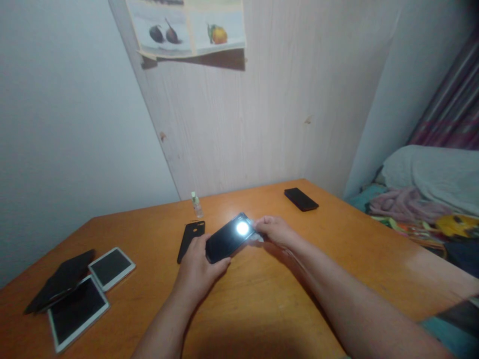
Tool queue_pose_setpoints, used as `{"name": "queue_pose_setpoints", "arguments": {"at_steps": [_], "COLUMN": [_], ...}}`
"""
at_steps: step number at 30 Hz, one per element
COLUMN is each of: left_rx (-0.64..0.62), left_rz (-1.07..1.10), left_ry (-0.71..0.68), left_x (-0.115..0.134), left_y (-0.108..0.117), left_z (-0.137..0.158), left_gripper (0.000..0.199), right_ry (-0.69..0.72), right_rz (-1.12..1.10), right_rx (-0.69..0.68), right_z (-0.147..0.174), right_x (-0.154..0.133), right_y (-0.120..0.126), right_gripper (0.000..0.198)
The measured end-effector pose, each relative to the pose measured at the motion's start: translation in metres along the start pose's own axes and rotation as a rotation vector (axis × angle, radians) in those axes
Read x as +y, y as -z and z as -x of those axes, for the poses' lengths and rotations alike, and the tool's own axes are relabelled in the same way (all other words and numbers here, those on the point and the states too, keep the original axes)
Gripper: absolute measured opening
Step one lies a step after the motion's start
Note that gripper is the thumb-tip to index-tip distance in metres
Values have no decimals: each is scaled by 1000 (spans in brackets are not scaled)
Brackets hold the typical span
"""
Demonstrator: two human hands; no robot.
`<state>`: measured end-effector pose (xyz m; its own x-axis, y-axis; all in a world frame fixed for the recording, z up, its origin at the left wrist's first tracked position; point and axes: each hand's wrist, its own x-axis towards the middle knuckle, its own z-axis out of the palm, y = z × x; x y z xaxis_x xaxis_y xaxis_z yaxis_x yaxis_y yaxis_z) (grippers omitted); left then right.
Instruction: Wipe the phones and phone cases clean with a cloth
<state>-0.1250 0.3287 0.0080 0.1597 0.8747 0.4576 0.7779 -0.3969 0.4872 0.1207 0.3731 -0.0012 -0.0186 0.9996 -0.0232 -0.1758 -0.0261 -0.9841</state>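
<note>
A dark smartphone [226,243] is tilted above the table, its glossy screen facing up with a bright light glare near the far end. My left hand [200,259] grips its near end, thumb along the lower edge and fingers at the other side. At the far right edge of the phone, my right hand [272,230] pinches a whitish wipe or tissue [257,238] against it; most of that piece is hidden. Just beyond my left hand lies a black phone case [191,234] with a round cutout. A small clear bottle [196,205] with a greenish top stands behind it.
On the left of the wooden table [277,304] lie two white-framed tablets [112,268] [78,311] and a black folding cover [63,279]. Another black phone [301,199] rests at the back right. Bedding [430,174] is piled beyond the right edge. A wall rises behind the table.
</note>
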Motion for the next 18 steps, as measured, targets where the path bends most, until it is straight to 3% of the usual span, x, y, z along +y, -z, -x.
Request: {"name": "queue_pose_setpoints", "arguments": {"at_steps": [9, 18], "left_rx": [-117, -21], "left_rz": [54, -13], "left_ry": [-94, -7], "left_x": [13, 4], "left_y": [-3, 2], "left_z": [5, 0], "left_gripper": [55, 56], "right_ry": [29, -27], "right_rz": [-19, -5], "right_rx": [60, 5], "right_z": [-5, 1], "right_x": [-4, -7], "right_y": [7, 1], "right_gripper": [32, 25]}}
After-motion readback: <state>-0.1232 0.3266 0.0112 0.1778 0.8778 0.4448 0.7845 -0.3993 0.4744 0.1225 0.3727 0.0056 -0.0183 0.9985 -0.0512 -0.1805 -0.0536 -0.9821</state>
